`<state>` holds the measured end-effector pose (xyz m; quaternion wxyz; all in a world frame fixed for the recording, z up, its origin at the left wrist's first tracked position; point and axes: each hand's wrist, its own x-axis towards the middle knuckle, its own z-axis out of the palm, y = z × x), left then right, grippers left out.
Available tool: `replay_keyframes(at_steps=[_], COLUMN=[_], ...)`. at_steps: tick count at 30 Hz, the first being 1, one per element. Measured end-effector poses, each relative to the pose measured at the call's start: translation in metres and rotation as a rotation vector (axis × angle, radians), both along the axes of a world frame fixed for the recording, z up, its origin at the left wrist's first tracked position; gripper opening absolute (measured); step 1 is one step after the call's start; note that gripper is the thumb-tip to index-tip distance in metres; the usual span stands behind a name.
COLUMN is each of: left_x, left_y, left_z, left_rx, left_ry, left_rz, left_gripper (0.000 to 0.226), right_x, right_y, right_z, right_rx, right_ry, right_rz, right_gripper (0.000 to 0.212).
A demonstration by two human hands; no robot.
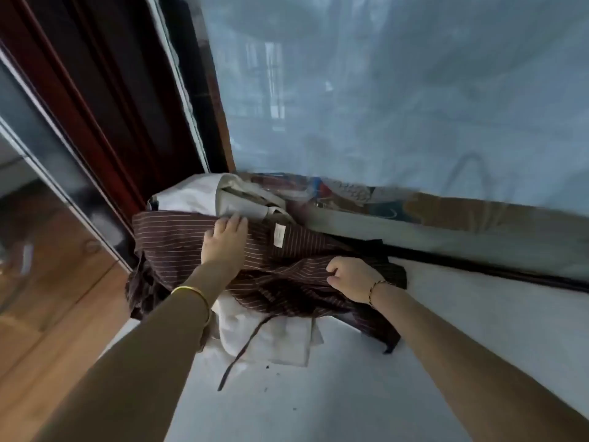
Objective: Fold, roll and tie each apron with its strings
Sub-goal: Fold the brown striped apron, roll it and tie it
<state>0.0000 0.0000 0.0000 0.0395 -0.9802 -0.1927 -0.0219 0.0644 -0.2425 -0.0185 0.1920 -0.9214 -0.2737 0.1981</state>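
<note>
1. The striped apron (172, 244) lies crumpled over pale cloths (280, 339) on the table (318, 403).
2. The left hand (227, 239) presses it flat; the right hand (350, 279) pinches a fold.
3. Best to pull it taut and square the edges before folding.

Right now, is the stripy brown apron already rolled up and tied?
No, the striped apron lies loose and crumpled, its string trailing untied over the white cloth.

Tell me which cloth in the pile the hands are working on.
The brown striped apron, topmost; left hand presses it, right hand pinches a fold. The white cloths lie beneath.
</note>
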Motion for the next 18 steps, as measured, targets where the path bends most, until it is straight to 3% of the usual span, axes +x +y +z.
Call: replay_keyframes(at_steps=[4,9,11,14,16,18], left_x=[0.034,0.048,0.053,0.059,0.061,0.064], left_y=[0.027,0.034,0.03,0.011,-0.006,-0.02], left_z=[-0.014,0.008,0.029,0.074,0.102,0.117], left_rx=[0.195,0.325,0.132,-0.359,-0.593,-0.751], left_ry=[0.044,0.002,-0.083,-0.23,-0.27,-0.277], left_rz=[-0.079,-0.273,-0.364,-0.514,-0.631,-0.653], left_gripper=[0.074,0.028,0.014,0.016,0.015,0.014], right_x=[0.009,0.014,0.012,0.013,0.018,0.024], right_y=[0.021,0.044,0.056,0.073,0.074,0.064], right_z=[-0.019,-0.025,-0.021,-0.013,-0.008,0.002], right_rx=[-0.029,0.12,0.215,0.366,0.491,0.532], right_ry=[0.066,0.026,0.053,0.083,0.068,0.09], right_rz=[-0.036,-0.065,-0.072,-0.124,-0.237,-0.393], right_gripper=[0.039,0.051,0.075,0.104,0.089,0.045])
